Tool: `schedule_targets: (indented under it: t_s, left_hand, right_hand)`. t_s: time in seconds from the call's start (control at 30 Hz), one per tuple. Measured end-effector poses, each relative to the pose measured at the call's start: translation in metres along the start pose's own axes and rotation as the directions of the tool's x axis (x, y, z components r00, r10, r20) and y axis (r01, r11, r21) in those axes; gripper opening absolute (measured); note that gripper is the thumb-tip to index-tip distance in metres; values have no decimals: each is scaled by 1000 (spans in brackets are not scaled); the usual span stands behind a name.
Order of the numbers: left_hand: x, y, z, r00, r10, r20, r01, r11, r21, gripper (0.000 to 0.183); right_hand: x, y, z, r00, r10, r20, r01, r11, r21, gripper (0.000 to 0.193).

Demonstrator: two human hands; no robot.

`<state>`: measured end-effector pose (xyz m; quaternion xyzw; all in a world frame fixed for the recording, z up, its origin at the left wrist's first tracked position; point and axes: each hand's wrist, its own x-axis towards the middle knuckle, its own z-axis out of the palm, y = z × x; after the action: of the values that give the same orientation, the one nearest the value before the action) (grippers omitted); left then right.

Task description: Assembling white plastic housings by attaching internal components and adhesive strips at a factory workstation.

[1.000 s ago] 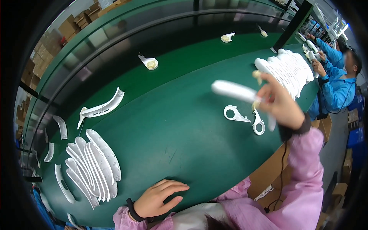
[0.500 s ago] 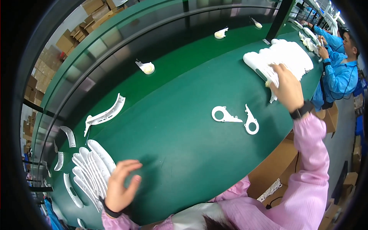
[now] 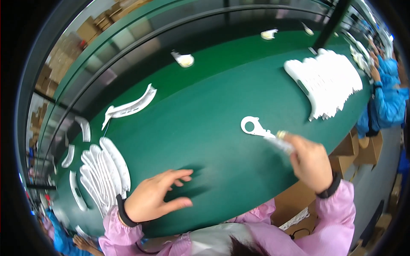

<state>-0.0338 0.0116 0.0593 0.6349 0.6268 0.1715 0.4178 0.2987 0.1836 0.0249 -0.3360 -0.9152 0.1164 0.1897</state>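
My right hand (image 3: 311, 161) is closed in a pinch on a small white piece (image 3: 282, 145) with a yellowish end, blurred by motion. Its tip lies close to the narrow end of a flat white ring-shaped part (image 3: 251, 126) on the green table. Whether the second ring-shaped part is in the hand or hidden by it, I cannot tell. My left hand (image 3: 156, 197) is open and holds nothing, thumb apart from the fingers. Beside its wrist lies a fanned row of long, curved white shells (image 3: 104, 170).
A stack of white shells (image 3: 324, 83) lies at the far right. Along the green belt (image 3: 218, 57) sit a curved white handle-like piece (image 3: 132, 104) and several small white parts with yellowish rounds. Co-workers in blue (image 3: 386, 96) stand at the right; a cardboard box (image 3: 294, 200) is below the table edge.
My right hand has moved from the shell stack toward me and left, down to the ring-shaped parts. One of these no longer shows. My left hand has moved right, away from the fanned shells.
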Motion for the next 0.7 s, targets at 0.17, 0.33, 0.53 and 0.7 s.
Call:
schedule_targets:
  t_s: [0.17, 0.33, 0.53, 0.7]
  left_hand:
    - [11, 6, 18, 939, 271, 214, -241, 958, -154, 93]
    - [-10, -30, 37, 891, 371, 260, -298, 912, -282, 55]
    - [-81, -71, 40, 994, 88, -58, -101, 953, -286, 39]
    - [-220, -139, 42, 737, -559, -381, 309, 779, -545, 66]
  right_hand:
    - [17, -98, 10, 795, -603, 66, 571, 780, 255, 50]
    - [38, -133, 34, 742, -666, -78, 643, 674, 363, 48]
    - [63, -118, 31, 814, -547, 195, 506, 833, 223, 59]
    - [89, -27, 44, 866, -377, 327, 404, 915, -15, 51]
